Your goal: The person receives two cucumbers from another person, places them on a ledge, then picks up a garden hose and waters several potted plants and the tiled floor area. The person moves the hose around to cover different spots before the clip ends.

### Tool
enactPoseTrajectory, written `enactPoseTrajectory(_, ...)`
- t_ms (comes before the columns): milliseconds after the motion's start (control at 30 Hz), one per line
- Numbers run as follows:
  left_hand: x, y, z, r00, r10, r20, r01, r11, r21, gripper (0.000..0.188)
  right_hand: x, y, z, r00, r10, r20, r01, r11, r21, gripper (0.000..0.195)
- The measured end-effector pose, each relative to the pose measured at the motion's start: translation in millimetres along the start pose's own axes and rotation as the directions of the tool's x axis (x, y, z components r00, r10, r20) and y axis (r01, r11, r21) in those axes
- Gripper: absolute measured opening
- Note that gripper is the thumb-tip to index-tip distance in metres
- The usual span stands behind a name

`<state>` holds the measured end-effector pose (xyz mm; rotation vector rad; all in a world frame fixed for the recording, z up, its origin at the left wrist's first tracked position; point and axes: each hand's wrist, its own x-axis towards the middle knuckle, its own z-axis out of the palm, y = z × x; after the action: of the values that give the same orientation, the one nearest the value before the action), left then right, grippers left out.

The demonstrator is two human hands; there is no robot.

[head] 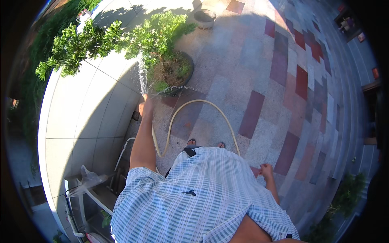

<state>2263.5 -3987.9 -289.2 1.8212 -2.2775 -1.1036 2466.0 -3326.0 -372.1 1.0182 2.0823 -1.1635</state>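
Observation:
My left hand [146, 106] is stretched forward, closed round the end of a cream garden hose [200, 100]. Water [142, 73] sprays from the fingertips towards a leafy shrub [152, 33], with thin side drops over the pot's near rim. The shrub grows in a round dark pot [191, 68] of soil and low green weeds. From my left hand the hose drops to the paving and loops in front of my sandalled feet. My right hand [266, 170] hangs at my right side, its fingers curled; whether it holds anything is not clear.
A pale tiled wall [88, 106] curves along the left. Below it, a metal frame [100, 202] carries a clear plastic bag [88, 182], and a white pipe [121, 153] stands nearby. An empty-looking round pot [204, 18] is at the far end of the coloured paving [251, 114]. Steps [343, 100] rise at right.

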Motion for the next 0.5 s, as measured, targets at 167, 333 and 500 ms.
enactPoseTrajectory(167, -24.9, 25.5, 17.7, 0.999, 0.043, -0.003, -0.043, 0.999, 0.009, 0.09, 10.9, 31.0, -19.7, 0.999, 0.043, 0.008, -0.043, 0.999, 0.011, 0.028)
enactPoseTrajectory(333, -43.8, 28.9, 26.6, 0.999, 0.014, 0.041, -0.013, 1.0, -0.009, 0.088, 28.3, 42.8, -43.3, 0.999, 0.052, -0.002, -0.052, 0.997, -0.055, 0.028)
enactPoseTrajectory(500, -48.3, 11.3, 46.0, 0.999, 0.041, 0.004, -0.041, 0.999, -0.006, 0.087, 58.1, 29.9, -58.8, 1.0, -0.008, -0.007, 0.007, 0.996, -0.091, 0.019)
